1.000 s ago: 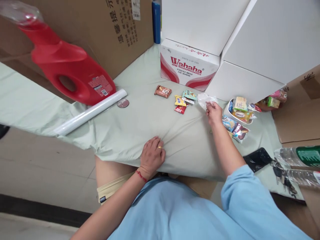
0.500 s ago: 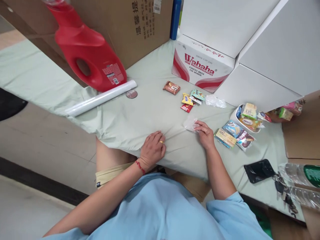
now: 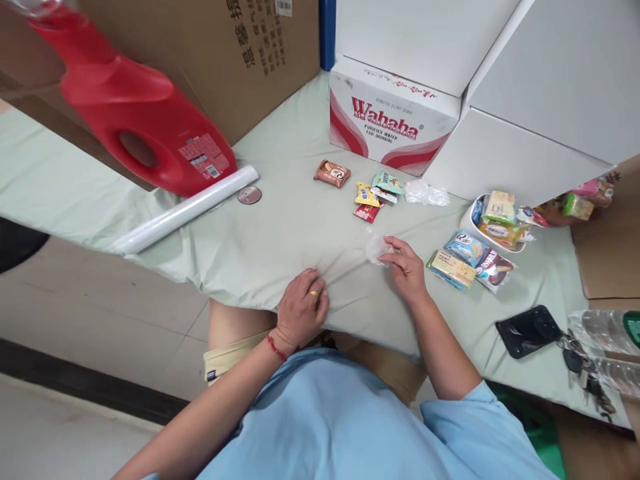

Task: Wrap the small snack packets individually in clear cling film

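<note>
My right hand (image 3: 407, 270) pinches the edge of a crumpled clear plastic piece (image 3: 375, 247) lying on the pale green cloth (image 3: 280, 233). At the near table edge, my left hand (image 3: 303, 303) rests palm down, its fingers slightly bent, with nothing visible in it. Beyond the plastic lie a brown snack packet (image 3: 332, 174), a yellow packet (image 3: 367, 194), a teal packet (image 3: 387, 182) and a red packet (image 3: 367, 212). To the right of my right hand are a blue wafer packet (image 3: 466, 247), a cream-coloured cracker packet (image 3: 453, 268) and a purple-and-white packet (image 3: 494, 269).
A white tub (image 3: 469, 220) holds more snacks. Another crumpled clear plastic (image 3: 427, 193) lies before the Wahaha carton (image 3: 393, 123). On the left are a red jug (image 3: 150, 127), a plastic film roll (image 3: 190, 210) and a round disc (image 3: 249, 195). A black pouch (image 3: 527, 331), keys (image 3: 585, 373) and bottles (image 3: 603, 330) lie right.
The camera view has shifted a little. My right hand still holds the clear plastic, now slightly more bunched at its fingertips. My left hand stays at the table edge.
</note>
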`<state>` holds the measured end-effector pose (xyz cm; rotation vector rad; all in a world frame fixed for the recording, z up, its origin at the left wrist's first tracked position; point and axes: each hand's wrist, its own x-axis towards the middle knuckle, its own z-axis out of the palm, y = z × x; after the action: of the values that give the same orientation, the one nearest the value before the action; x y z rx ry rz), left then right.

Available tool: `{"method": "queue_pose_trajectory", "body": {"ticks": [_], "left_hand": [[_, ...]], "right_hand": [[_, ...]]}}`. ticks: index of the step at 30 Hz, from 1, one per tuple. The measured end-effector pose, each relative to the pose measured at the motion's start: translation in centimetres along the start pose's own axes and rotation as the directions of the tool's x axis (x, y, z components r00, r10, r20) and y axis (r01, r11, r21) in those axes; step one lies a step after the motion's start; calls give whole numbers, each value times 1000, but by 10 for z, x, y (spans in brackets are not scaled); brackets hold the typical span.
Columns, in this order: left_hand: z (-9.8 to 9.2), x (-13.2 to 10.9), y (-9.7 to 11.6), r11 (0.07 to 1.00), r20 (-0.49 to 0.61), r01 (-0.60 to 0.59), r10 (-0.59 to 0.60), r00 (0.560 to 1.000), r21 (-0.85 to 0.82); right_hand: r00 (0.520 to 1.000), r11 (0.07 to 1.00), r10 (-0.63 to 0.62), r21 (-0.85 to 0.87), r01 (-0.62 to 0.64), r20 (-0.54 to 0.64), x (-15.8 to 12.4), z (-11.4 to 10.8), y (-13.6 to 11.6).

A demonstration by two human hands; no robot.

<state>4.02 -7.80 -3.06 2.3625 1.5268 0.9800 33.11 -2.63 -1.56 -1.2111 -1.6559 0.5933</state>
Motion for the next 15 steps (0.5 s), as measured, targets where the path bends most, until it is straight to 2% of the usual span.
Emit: {"method": "queue_pose_trajectory", "body": {"ticks": [2,5,8,11,13,15], "left_hand": [[-5,2,5,987,13,87,-86,996,-131],[-3,19,20,915,174,243,-195,965,-322],[16,53,31,782,260,397,-305,916,-480],[42,88,29,587,344,528,-403,848,-614],[55,101,22,474,343,560,-469,814,-679],[59,103,17,459,282,530,-504,816,-713]], "right_hand": [[1000,999,3,-32,-3,16,-2,0,-4],[999,998,15,-68,-12,47,-3,1,-9],[995,997,-1,-72,8,103,-2,5,-13],[974,997,-46,-48,58,222,1,7,-16],[958,995,-80,-33,92,274,2,5,-18],[966,997,-79,-6,83,247,2,1,-21]]}}
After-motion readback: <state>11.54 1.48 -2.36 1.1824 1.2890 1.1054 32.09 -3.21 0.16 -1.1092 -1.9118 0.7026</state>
